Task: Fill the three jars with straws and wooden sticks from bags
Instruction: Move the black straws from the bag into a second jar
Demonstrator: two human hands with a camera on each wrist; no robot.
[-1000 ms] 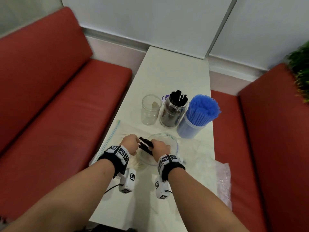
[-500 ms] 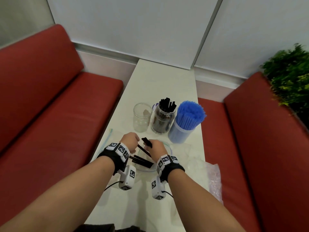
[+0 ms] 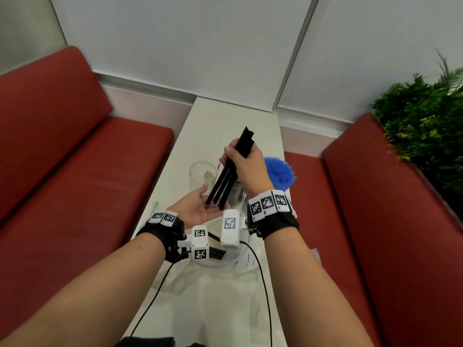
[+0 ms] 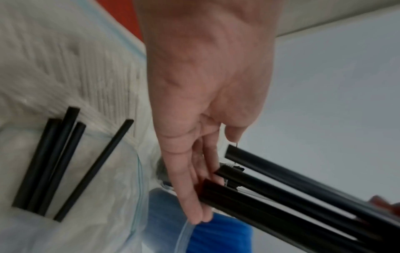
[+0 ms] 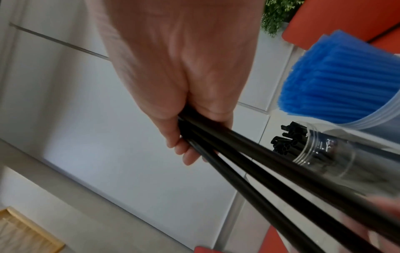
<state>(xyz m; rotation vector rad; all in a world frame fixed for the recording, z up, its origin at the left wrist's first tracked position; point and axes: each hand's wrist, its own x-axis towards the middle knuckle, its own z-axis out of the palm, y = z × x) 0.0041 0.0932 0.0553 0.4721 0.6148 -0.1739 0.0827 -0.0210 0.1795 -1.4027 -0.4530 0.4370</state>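
My right hand (image 3: 238, 159) is raised over the jars and grips a bundle of black straws (image 3: 225, 181) that slants down to the left. My left hand (image 3: 200, 209) lies open, palm up, under the bundle, and its fingers (image 4: 190, 196) touch the straws' lower ends. An empty glass jar (image 3: 203, 171) stands just behind the left hand. The jar of black straws (image 5: 314, 150) is mostly hidden behind my right hand in the head view. A jar packed with blue straws (image 3: 279, 171) stands at the right. Several black straws (image 4: 49, 164) lie in a clear bag (image 3: 225, 261).
The narrow white table (image 3: 225, 116) runs between two red benches (image 3: 75, 171), with a wall at its far end. A green plant (image 3: 426, 121) is at the right. Cables hang from my wrist cameras over the table's near part, where crumpled clear plastic lies.
My right hand lifted a bundle of black straws out of the bag and up over the jars. My left hand let go and turned palm up beneath the straw ends.
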